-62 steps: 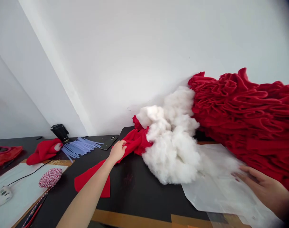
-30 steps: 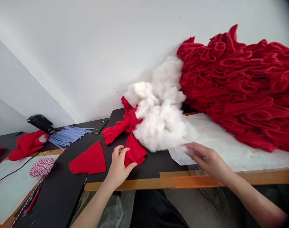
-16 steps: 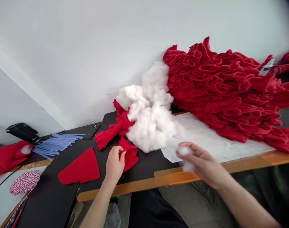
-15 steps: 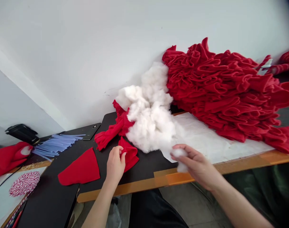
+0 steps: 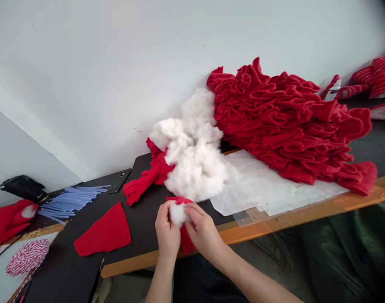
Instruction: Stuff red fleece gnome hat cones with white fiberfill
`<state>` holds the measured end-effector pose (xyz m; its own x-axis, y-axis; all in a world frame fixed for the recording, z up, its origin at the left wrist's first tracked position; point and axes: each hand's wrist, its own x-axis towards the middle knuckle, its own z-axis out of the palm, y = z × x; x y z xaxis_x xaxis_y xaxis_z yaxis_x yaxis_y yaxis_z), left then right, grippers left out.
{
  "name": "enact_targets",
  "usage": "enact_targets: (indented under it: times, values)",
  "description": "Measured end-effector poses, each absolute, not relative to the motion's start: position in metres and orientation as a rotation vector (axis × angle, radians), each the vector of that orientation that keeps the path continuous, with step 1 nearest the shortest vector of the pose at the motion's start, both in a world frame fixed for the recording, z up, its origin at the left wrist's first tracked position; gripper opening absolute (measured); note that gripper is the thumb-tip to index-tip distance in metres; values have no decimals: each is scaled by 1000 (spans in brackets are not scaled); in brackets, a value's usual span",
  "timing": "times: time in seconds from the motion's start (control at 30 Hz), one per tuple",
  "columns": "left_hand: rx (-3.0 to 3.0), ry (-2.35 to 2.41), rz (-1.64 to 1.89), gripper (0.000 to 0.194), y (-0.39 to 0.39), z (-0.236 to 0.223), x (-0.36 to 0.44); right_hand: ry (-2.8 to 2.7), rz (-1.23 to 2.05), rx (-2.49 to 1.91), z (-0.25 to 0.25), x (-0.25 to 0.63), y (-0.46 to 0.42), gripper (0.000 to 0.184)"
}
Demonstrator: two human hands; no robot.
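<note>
Near the front edge of the black table, my left hand (image 5: 167, 229) is closed at the left side of a small red fabric piece (image 5: 186, 242). A white tuft of fibre stuffing (image 5: 177, 213) sits at the cloth, between my two hands. The fingers of my right hand (image 5: 205, 231) are closed on the tuft's right side, and the cloth hangs below them. My fingers partly hide both cloth and tuft. Just beyond lies a loose heap of white stuffing (image 5: 195, 168). A flat red fabric piece (image 5: 105, 231) rests to the left of my left hand.
A tall pile of red fabric pieces (image 5: 284, 126) leans by the wall on the right, partly over white sheeting (image 5: 258, 189). Crumpled red cloth (image 5: 145, 179) touches the stuffing heap. Leftward are blue strips (image 5: 70, 200), a phone (image 5: 119, 181) and red-white twine (image 5: 27, 256).
My right hand has brought the stuffing tuft left to the red cloth at my left hand. Both hands now meet at the cloth, which has moved toward the table's front edge.
</note>
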<state>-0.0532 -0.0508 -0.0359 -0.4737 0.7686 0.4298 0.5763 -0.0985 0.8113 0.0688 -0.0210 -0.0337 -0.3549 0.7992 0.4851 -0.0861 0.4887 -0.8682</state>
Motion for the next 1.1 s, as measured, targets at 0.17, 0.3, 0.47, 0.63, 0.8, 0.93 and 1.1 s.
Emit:
enact_targets:
  times: [0.17,0.3,0.47,0.63,0.8,0.93,1.1]
  values:
    - [1410,1980,1609,27,-55,-48,-51,-1830,812,-503,-42,64,-22,45]
    - [1454,2027,1625,20,-51,-47,-57,-1913,706,-510,-51,72,-11,32]
    - [1462,1891,1551,16,-50,-43,-50,-1926,815,-652,-55,67,2,26]
    - [1284,1927,1608,27,-48,-57,-61,-1878,1151,-548,-57,57,-5,38]
    - [1200,2100,1638,15,-43,-71,-84,-1647,1157,-778,-44,98,27,34]
    - [1208,2126,1690,19,-42,-70,-80,-1515,430,-1092,-15,146,66,38]
    - [1282,2034,1672,23,-43,-55,-53,-2012,611,-528,-22,109,18,31]
